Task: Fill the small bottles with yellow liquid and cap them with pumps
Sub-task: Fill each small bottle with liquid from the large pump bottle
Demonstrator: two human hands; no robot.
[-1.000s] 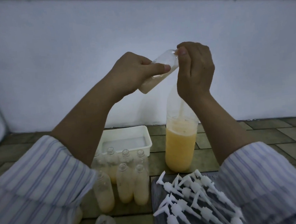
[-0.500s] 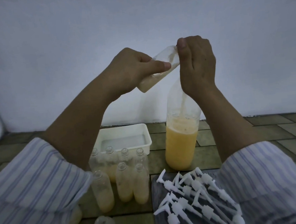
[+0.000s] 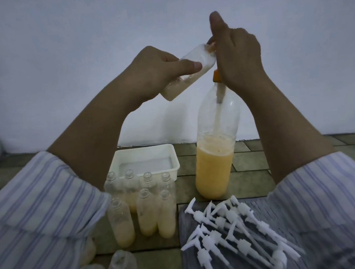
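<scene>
My left hand [image 3: 153, 73] grips a small clear bottle [image 3: 186, 74], tilted with its mouth up to the right and partly filled with pale yellow liquid. My right hand [image 3: 235, 54] holds the orange pump head [image 3: 216, 76] on top of a large plastic bottle [image 3: 215, 148], its index finger raised straight up. The pump's spout meets the small bottle's mouth. The large bottle stands on the tiled floor, about half full of yellow liquid, with the pump tube running down inside it.
Several small bottles [image 3: 146, 208], open-topped and part filled, stand in a group at the front left. A white rectangular tub [image 3: 144, 159] sits behind them. White pump caps [image 3: 231, 231] lie piled on a grey striped cloth [image 3: 304, 213] at the right. A white wall rises behind.
My right index finger has lifted straight up off the pump head. The orange pump collar now shows below my hand. The small bottle stays tilted at the spout.
</scene>
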